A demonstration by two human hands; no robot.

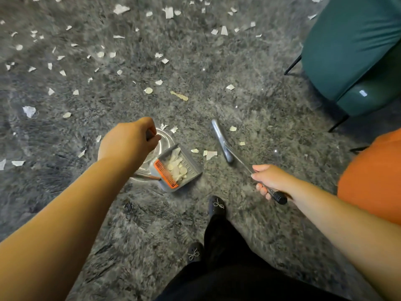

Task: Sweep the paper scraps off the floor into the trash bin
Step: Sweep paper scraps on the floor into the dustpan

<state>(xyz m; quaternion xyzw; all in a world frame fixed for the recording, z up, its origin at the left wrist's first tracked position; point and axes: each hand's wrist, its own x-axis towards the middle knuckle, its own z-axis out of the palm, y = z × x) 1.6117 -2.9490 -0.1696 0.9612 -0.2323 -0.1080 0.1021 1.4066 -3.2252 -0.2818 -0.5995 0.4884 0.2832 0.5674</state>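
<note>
Across the grey carpet (195,61), white paper scraps (169,12) lie scattered from nine to one o'clock. A dustpan (180,168), partly filled, is held low by its handle in the clenched left hand (128,142), seemingly to receive scraps. The broom (221,140), at two o'clock from it, is grasped by the right hand (269,181).

A carpeted lounge or office-like room: grey shaggy carpet (152,224) fills the frame, with a teal upholstered chair (351,51) upper right.
</note>
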